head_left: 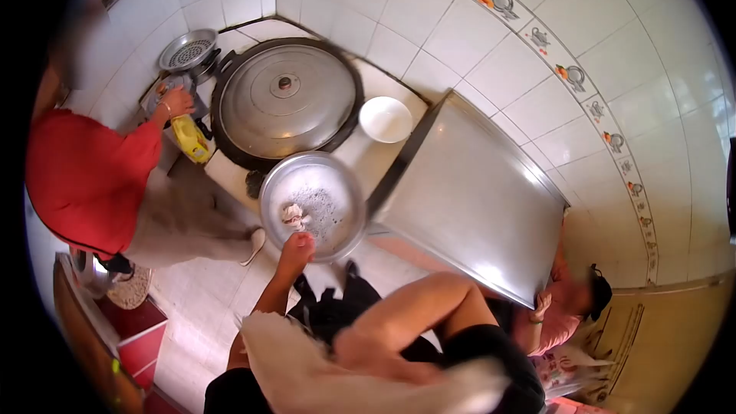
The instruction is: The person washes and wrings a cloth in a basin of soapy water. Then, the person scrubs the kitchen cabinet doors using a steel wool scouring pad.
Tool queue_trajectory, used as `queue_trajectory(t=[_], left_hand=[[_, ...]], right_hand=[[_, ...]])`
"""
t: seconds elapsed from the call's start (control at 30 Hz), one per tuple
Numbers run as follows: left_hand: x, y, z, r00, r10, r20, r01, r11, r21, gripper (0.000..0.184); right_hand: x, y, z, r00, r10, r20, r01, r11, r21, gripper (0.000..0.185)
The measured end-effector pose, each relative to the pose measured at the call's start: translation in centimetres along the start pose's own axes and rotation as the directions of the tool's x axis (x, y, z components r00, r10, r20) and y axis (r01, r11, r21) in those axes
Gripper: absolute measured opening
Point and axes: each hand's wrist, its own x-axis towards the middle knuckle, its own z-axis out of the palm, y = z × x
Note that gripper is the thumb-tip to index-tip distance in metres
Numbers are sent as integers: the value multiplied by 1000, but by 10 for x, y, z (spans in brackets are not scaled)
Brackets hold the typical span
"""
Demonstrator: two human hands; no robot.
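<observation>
My left hand [300, 248] is closed on the near rim of a round metal basin [330, 218]. Dark specks are scattered over the basin's bottom, and a crumpled whitish lump [293, 216] lies in it near my fingers. Low in the view, my right hand [372, 353] is smeared by motion over a pale, loose cloth or sack [307, 372]. Whether its fingers grip that pale material cannot be made out.
Behind the basin a large lidded wok [287, 100] sits on a tiled stove beside a white bowl [386, 119]. A steel-topped unit [475, 184] stands right, where a person in pink touches its edge. At left, a person in red [92, 176] reaches near a yellow container [190, 139].
</observation>
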Motion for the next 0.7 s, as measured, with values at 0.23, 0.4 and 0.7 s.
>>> queue_trajectory(t=[0.23, 0.4, 0.7], left_hand=[[24, -38, -47, 973, -188, -134, 198, 978, 68, 25], [55, -92, -44, 969, -64, -239, 78, 996, 50, 24], [125, -104, -19, 718, 203, -666, 197, 858, 474, 66]], right_hand=[[-106, 105, -101, 346, 889, -302, -936, 347, -50, 49], [-267, 196, -211, 670, 490, -557, -715, 225, -662, 66], [-482, 270, -197, -77, 630, -773, -776, -524, -350, 48]])
